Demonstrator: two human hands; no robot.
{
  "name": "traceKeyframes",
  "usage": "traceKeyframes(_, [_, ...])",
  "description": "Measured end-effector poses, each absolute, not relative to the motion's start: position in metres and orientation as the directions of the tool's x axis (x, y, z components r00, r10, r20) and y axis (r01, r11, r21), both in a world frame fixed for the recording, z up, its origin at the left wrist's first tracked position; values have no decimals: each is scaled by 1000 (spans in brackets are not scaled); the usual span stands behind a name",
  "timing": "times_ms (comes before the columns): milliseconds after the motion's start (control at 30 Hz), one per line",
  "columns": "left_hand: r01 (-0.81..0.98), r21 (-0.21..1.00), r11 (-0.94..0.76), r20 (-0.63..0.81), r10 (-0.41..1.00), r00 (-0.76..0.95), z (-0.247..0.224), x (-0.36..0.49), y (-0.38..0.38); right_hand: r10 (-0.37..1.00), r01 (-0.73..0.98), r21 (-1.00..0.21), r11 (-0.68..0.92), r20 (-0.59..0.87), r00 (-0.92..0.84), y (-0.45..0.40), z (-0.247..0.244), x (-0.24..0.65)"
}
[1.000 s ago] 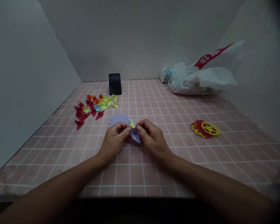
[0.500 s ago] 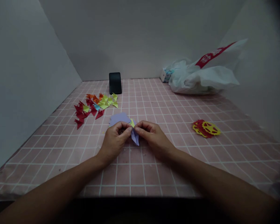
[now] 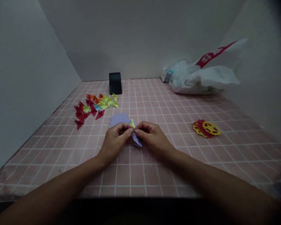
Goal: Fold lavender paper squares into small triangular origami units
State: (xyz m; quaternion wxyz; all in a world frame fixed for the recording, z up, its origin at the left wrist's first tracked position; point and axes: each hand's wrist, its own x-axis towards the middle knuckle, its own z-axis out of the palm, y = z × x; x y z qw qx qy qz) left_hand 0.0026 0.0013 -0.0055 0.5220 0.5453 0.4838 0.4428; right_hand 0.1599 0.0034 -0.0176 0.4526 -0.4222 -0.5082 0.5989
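A folded purple paper [image 3: 137, 140] is pinched between my two hands, its pointed end hanging down to the right. My left hand [image 3: 115, 139] grips it with thumb and forefinger. From the other side my right hand [image 3: 153, 137] pinches the same piece, the fingertips of both hands almost touching. Just beyond my left hand, flat purple paper [image 3: 120, 118] lies on the table, with a bit of yellow paper [image 3: 132, 123] showing beside it. My fingers hide the upper part of the folded piece.
Folded red [image 3: 79, 123], orange, yellow and blue papers lie scattered at the left. Behind them a black phone [image 3: 115, 83] stands. Red and yellow cut-outs [image 3: 209, 128] sit at the right. A white plastic bag [image 3: 199, 79] and a small box [image 3: 165, 75] are at the back right.
The pointed end of the folded purple paper has swung slightly to the right and looks narrower. Both hands keep their pinch, nearly in the same place.
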Motion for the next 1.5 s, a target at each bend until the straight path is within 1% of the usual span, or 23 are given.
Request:
traceKeyframes(100, [91,996,1,-15,988,152,-5,2,2,972,-98,-993,-65,-41,-231,3,-17,160])
traceKeyframes(233, [175,983,-62,40,991,127,-6,1,3,973,-52,-998,-23,-10,-230,3,-18,159])
traceKeyframes(367, [209,973,-99,73,989,132,-8,1,4,970,-24,-1000,10,15,-244,5,-18,160])
traceKeyframes(633, [202,968,-149,107,973,204,-9,-2,5,964,19,-998,61,54,-262,6,-16,161])
traceKeyframes(833, [206,968,-141,102,977,188,-9,-2,7,952,-2,-1000,17,17,-305,6,-16,161])
traceKeyframes(967, [182,977,-114,80,980,184,-8,0,7,955,12,-1000,1,-3,-297,6,-16,161])
traceKeyframes(1067, [188,976,-112,85,986,146,-9,1,6,960,-12,-1000,13,16,-280,6,-16,162])
traceKeyframes(1233, [237,961,-140,147,989,-9,-10,-3,7,967,-81,-996,25,44,-250,5,-13,164])
traceKeyframes(1300, [261,952,-158,180,982,-60,-10,-5,8,956,-91,-994,61,84,-279,5,-12,164])
traceKeyframes(1367, [286,941,-183,218,971,-95,-10,-6,9,939,-41,-989,141,147,-310,3,-12,162])
traceKeyframes(1433, [278,937,-212,249,963,-105,-11,-6,9,922,99,-960,263,219,-319,1,-12,159])
traceKeyframes(1500, [236,944,-232,261,960,-101,-11,-6,9,908,227,-904,362,287,-306,-1,-13,157])
